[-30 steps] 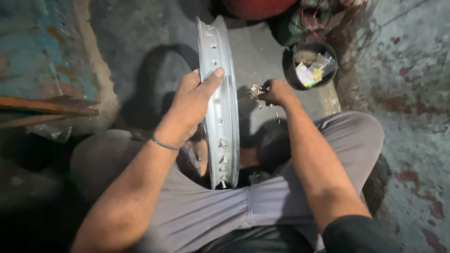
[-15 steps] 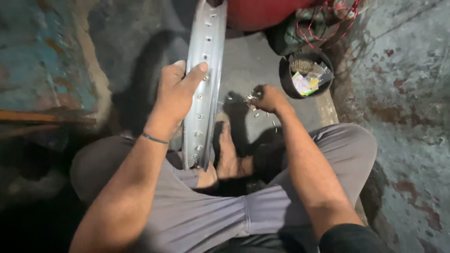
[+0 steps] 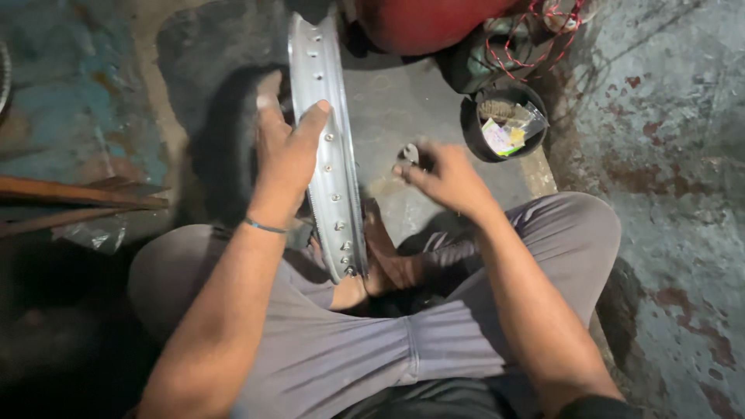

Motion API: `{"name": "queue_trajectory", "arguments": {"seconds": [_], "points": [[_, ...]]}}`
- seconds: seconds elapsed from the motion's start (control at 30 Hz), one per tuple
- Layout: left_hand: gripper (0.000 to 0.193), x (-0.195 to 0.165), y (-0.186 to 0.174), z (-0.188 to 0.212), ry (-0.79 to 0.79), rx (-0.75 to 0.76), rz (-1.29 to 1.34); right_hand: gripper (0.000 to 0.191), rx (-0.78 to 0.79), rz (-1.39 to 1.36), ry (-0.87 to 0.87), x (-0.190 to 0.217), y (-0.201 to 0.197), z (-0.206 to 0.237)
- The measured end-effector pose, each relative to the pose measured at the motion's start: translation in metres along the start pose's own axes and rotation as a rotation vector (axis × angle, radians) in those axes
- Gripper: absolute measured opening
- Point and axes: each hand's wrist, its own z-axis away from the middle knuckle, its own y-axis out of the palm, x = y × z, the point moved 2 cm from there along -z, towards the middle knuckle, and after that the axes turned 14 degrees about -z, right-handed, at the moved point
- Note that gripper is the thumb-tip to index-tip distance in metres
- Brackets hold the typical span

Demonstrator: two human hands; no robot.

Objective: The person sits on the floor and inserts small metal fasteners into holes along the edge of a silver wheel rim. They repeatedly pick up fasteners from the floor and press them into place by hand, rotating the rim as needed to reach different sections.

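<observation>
A silver wheel rim (image 3: 326,116) with spoke holes stands on edge between my crossed legs, its lower end by my bare foot (image 3: 392,268). My left hand (image 3: 283,151) grips the rim's upper left side, thumb laid across the metal. To the right of the rim my right hand (image 3: 442,174) pinches a small metal part (image 3: 410,154) between its fingertips; the part is blurred and I cannot tell its kind. I sit on the floor in grey trousers.
A black round tub (image 3: 503,120) with small packets sits just beyond my right hand. A red rounded object (image 3: 427,19) and tangled red cords (image 3: 535,39) lie at the top. Wooden sticks (image 3: 77,198) lie at the left. Stained concrete floor (image 3: 667,171) is at the right.
The rim has slid left and further away in view. My right hand has lifted with the small metal part and moved nearer the tub. My left hand keeps its grip.
</observation>
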Motion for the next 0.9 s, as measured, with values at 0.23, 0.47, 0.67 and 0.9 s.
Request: {"name": "queue_trajectory", "arguments": {"seconds": [0.23,0.47,0.67,0.9], "points": [[0.033,0.006,0.009,0.007,-0.256,0.236,0.371,0.04,0.418,-0.163,-0.331,0.025,0.067,0.073],[0.015,-0.013,0.004,0.002,-0.273,0.38,0.701,0.026,0.397,-0.151,-0.566,0.044,0.067,0.077],[0.019,-0.009,0.008,-0.003,-0.323,0.333,0.556,0.025,0.407,-0.107,-0.41,0.054,0.053,0.084],[0.027,-0.011,-0.003,0.004,-0.355,0.334,0.415,0.018,0.517,-0.455,-0.165,0.03,0.039,0.058]]}}
